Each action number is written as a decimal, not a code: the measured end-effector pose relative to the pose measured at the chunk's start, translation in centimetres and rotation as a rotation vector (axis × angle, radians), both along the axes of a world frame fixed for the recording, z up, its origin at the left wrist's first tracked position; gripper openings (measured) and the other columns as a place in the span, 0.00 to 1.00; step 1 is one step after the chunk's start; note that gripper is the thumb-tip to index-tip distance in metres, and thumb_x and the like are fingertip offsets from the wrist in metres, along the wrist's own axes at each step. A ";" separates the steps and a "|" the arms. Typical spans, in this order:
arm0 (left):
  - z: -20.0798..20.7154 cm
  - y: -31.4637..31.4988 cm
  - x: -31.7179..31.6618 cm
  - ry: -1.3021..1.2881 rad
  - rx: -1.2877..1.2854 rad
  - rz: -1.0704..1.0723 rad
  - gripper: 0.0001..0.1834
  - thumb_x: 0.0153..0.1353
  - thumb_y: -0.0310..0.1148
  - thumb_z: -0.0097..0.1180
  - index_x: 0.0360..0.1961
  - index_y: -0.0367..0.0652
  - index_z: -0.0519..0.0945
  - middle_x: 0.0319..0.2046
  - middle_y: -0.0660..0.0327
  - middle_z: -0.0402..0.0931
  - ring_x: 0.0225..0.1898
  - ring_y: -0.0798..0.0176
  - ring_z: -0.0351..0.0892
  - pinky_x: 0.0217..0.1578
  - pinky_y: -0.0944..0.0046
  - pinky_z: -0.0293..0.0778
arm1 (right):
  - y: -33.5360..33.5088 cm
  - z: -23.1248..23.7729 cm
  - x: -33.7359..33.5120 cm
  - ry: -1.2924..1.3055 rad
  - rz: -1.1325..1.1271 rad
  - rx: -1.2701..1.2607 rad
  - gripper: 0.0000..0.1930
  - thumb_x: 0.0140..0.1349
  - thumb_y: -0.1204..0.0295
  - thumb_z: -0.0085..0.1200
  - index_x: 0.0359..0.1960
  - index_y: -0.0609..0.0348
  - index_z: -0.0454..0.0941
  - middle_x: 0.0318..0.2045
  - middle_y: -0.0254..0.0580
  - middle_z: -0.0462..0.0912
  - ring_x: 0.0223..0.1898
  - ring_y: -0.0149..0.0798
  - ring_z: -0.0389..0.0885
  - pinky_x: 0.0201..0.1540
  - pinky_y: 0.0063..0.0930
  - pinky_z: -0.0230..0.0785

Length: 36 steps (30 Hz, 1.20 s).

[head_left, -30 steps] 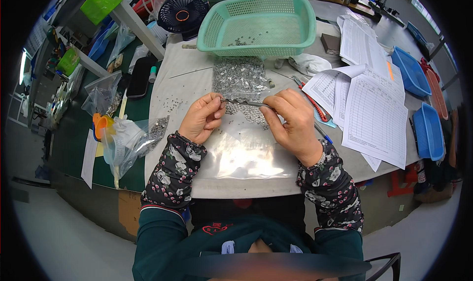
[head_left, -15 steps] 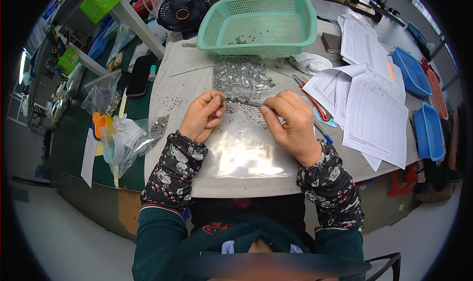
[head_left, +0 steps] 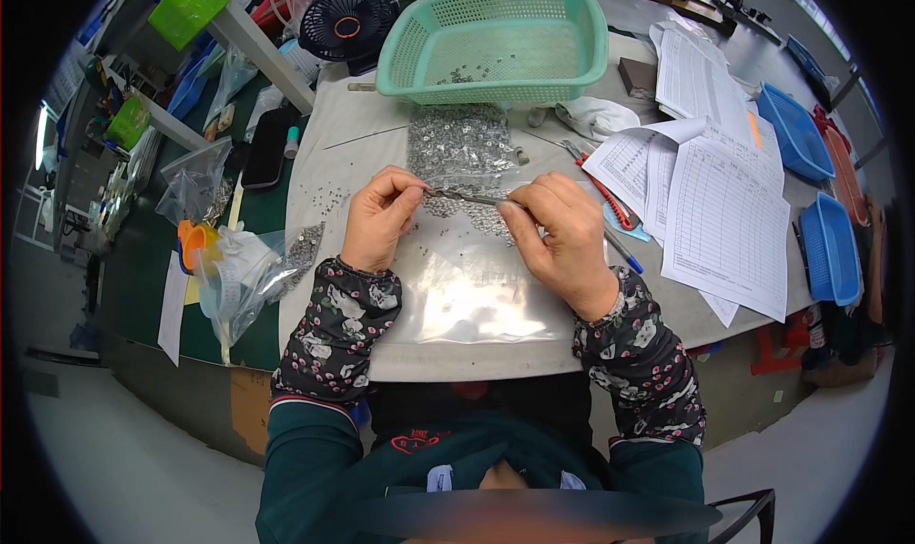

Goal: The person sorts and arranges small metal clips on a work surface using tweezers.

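Note:
My right hand point(head_left: 564, 244) grips a slim dark metal tool point(head_left: 472, 198) between thumb and fingers. The tool lies nearly level and points left; its thin front part looks bent or twisted. My left hand point(head_left: 379, 220) is closed in a pinch at the tool's left end, and whatever sits between the fingertips is too small to make out. Beneath the tool, many small metal nut-like parts point(head_left: 491, 222) are spread on a clear plastic bag point(head_left: 477, 301). Just beyond my hands lies a clear bag full of the same kind of metal parts point(head_left: 459, 143).
At the back stands a pale green basket point(head_left: 586, 62) with a few parts inside, beside a dark fan point(head_left: 348, 24). Paper sheets point(head_left: 729, 229), a red-handled tool point(head_left: 615, 204) and a blue pen point(head_left: 622, 251) lie right. A phone point(head_left: 270, 148) and a plastic bag point(head_left: 262, 282) are left.
My left hand has shifted slightly, its fingertips now drawn a little up and left at the tool's end. The right hand keeps its grip, and the whole view has moved a touch.

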<state>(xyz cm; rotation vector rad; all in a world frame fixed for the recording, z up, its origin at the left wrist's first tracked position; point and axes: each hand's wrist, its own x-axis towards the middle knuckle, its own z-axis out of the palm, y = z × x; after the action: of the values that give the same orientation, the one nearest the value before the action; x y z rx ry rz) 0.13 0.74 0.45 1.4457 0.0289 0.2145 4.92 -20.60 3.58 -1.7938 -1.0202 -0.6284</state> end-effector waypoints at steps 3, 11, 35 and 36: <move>0.1 -0.2 0.0 -0.076 0.074 0.026 0.03 0.57 0.25 0.53 0.29 0.36 0.76 0.29 0.69 0.68 0.20 0.80 0.60 0.18 0.79 0.56 | 0.0 0.0 -0.1 0.033 -0.003 0.023 0.05 0.46 0.77 0.58 0.20 0.62 0.72 0.17 0.41 0.72 0.20 0.43 0.70 0.22 0.32 0.62; 0.3 -0.5 -0.1 -0.151 0.166 0.074 0.03 0.57 0.26 0.53 0.29 0.37 0.76 0.32 0.67 0.68 0.21 0.79 0.62 0.19 0.79 0.60 | -0.1 0.3 -0.4 0.130 -0.008 0.066 0.07 0.48 0.77 0.57 0.17 0.63 0.72 0.14 0.42 0.71 0.17 0.44 0.69 0.22 0.32 0.61; -0.2 -1.5 0.2 -0.124 0.100 0.045 0.03 0.58 0.25 0.53 0.29 0.36 0.75 0.33 0.65 0.67 0.19 0.79 0.62 0.18 0.79 0.60 | -0.9 -0.2 -0.4 0.834 0.130 0.242 0.21 0.61 0.66 0.48 0.11 0.66 0.70 0.07 0.32 0.68 0.13 0.22 0.62 0.17 0.20 0.55; -0.2 -1.6 0.2 -0.124 0.101 0.044 0.03 0.58 0.25 0.53 0.29 0.36 0.75 0.33 0.65 0.67 0.19 0.79 0.62 0.18 0.79 0.60 | -0.9 -0.3 -0.4 0.790 0.111 0.250 0.21 0.61 0.66 0.48 0.11 0.66 0.70 0.07 0.32 0.67 0.13 0.22 0.62 0.17 0.20 0.55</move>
<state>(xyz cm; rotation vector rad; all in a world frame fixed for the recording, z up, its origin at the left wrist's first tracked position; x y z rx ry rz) 0.37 -0.82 0.23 1.5305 -0.0520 0.3460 4.50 -21.49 3.25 -1.5368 -0.4643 0.0472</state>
